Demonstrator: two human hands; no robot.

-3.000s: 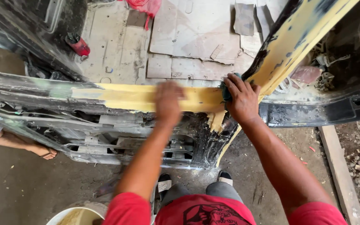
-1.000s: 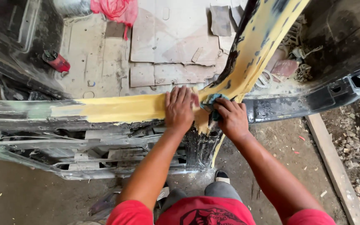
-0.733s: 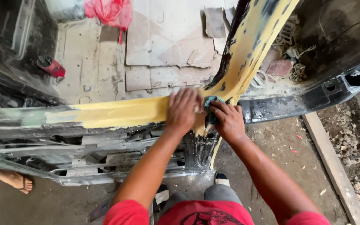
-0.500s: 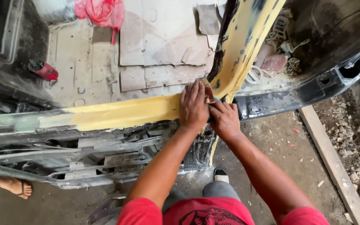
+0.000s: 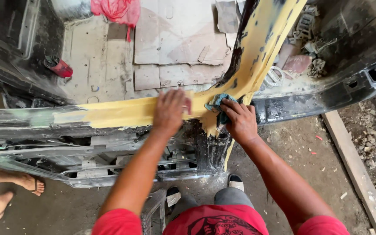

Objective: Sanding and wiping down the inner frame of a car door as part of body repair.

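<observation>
I look down at a stripped dark car body whose door sill [image 5: 118,114] and pillar [image 5: 262,43] are coated in yellow filler. My left hand [image 5: 169,111] presses flat on the yellow sill, with a small reddish piece under its fingertips. My right hand [image 5: 239,121] is at the foot of the pillar, fingers closed on a crumpled blue-green cloth [image 5: 217,104] held against the filler. Both forearms come out of red sleeves.
Cardboard sheets [image 5: 177,43] cover the car floor, with a red rag [image 5: 117,9] and a red can [image 5: 58,67] there. A wooden plank [image 5: 355,169] lies on the dirt at right. Another person's bare feet [image 5: 11,193] show at the left. A stool [image 5: 155,209] stands between my knees.
My left hand has slid left along the sill, away from my right hand. My right hand with the cloth has stayed at the pillar base.
</observation>
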